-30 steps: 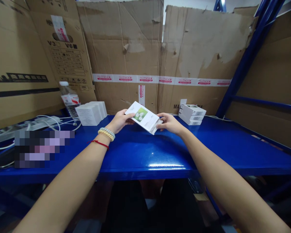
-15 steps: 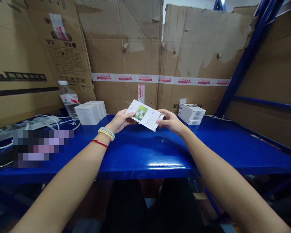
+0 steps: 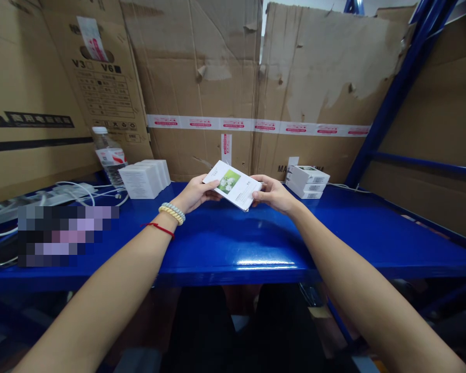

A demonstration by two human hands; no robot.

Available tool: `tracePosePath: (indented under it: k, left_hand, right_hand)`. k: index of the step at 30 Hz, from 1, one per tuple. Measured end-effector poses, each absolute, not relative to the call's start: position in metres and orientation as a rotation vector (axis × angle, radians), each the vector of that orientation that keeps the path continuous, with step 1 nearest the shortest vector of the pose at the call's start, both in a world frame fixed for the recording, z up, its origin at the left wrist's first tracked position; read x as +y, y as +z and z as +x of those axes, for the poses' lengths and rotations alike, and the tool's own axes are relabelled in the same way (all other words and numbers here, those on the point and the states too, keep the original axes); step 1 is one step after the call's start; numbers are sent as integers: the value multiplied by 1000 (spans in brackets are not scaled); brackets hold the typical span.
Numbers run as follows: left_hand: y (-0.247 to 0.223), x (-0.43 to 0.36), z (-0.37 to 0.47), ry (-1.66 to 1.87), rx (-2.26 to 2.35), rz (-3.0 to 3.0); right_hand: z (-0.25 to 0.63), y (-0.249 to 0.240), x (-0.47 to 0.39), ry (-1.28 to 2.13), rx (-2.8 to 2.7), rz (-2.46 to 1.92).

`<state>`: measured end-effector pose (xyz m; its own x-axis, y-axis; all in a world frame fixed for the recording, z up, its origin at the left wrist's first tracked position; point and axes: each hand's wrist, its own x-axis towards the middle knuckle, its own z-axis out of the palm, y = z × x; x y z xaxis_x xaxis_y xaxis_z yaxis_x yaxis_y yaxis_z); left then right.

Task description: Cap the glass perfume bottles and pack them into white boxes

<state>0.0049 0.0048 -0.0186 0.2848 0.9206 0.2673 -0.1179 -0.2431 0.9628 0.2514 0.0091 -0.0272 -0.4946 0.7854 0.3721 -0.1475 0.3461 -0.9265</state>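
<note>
A flat white box (image 3: 238, 192) with a green flower picture is held tilted above the blue table (image 3: 233, 251). My left hand (image 3: 197, 194) grips its left end, thumb on top and fingers underneath. At the box's right end, my right hand (image 3: 274, 194) is closed on the edge, with the thumb near the lower corner. The end by my right hand looks closed. Several white boxes (image 3: 142, 181) stand in a row on the left. To the right, a stack of white boxes (image 3: 308, 182) rests near the cardboard wall.
A plastic bottle (image 3: 111, 155) stands at the back left. White cables and a power strip (image 3: 42, 199) lie on the left, behind a pixelated patch. Cardboard sheets (image 3: 202, 93) line the back, and a blue metal post (image 3: 396, 98) rises at the right.
The open flap at the box's right end has been folded in, and that end now looks closed. The box and my left hand have shifted slightly right.
</note>
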Motion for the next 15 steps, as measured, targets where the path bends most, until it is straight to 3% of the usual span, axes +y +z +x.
tracePosePath:
  k: [15]
  left_hand:
    - [-19,6,6,1108,1114,1380]
  right_hand:
    - [247,-35,9,992,-2002,-683]
